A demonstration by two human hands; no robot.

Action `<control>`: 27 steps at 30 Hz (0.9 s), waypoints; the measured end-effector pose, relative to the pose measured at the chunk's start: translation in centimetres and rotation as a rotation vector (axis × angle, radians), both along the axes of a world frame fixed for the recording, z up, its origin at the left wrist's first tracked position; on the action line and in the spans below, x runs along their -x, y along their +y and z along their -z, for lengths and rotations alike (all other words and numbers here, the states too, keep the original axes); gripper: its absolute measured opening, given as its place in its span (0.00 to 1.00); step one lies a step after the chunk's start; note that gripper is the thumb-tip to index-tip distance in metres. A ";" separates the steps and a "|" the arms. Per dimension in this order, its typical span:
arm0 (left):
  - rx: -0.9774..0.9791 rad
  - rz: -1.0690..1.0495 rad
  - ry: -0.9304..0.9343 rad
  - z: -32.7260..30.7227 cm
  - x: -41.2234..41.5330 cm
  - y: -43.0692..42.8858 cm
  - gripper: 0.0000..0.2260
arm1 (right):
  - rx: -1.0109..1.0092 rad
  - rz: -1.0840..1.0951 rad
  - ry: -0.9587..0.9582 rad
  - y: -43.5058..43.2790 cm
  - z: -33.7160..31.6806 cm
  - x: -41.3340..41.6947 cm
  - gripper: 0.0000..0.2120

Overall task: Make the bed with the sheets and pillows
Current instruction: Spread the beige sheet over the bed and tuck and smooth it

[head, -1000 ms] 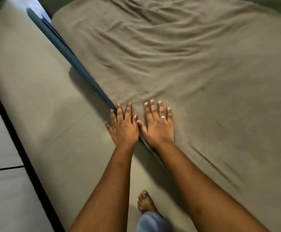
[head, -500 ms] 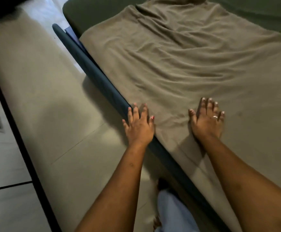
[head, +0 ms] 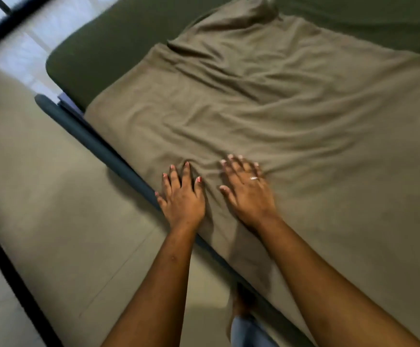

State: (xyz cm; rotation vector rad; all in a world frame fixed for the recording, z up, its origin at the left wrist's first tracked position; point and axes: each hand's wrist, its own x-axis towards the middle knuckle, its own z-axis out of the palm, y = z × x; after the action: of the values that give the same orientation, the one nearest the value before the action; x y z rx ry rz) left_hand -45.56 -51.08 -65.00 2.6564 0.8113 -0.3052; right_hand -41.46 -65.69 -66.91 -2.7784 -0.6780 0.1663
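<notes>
Sheet (head: 279,116) cloth, a dull tan, lies under both palms by the near edge of the bed. On the left hand (head: 182,199) the fingers (head: 174,177) are straight and slightly spread, pressed flat on the sheet and gripping nothing. Its little finger reaches out toward the blue-grey bed rail (head: 98,146), and the heel of the hand sits right at the sheet's edge. On the right hand (head: 250,196) the fingers (head: 239,166) are likewise stretched out and fanned, flat on the cloth with nothing held. One of them wears a ring (head: 254,178), and they are a little blurred.

The two hands lie side by side, close but apart, with a small ridge of fabric bunched between and just beyond them. Both forearms run back to the bottom of the view.

From the hands the sheet spreads away across the mattress (head: 98,61), crossed by long wrinkles, its far corner rumpled and folded over. Dark green mattress shows bare along the far side and at the far left corner. The rail runs along the bed's left side, with the beige floor (head: 53,209) beside it. A bare foot (head: 241,301) and a blue trouser leg (head: 249,331) stand next to the rail at the bottom. A black strip (head: 11,271) crosses the floor at the left.
</notes>
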 end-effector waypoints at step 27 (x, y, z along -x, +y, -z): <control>0.036 -0.212 0.076 -1.7 -23.2 31.5 0.30 | 0.087 -0.011 0.223 30.1 -0.1 -22.7 0.30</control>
State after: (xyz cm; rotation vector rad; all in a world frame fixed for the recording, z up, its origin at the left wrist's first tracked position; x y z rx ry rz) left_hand -22.33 -19.62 -63.28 2.5107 1.0901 -0.3631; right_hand -18.79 -35.54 -66.86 -2.7802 -0.6433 0.5104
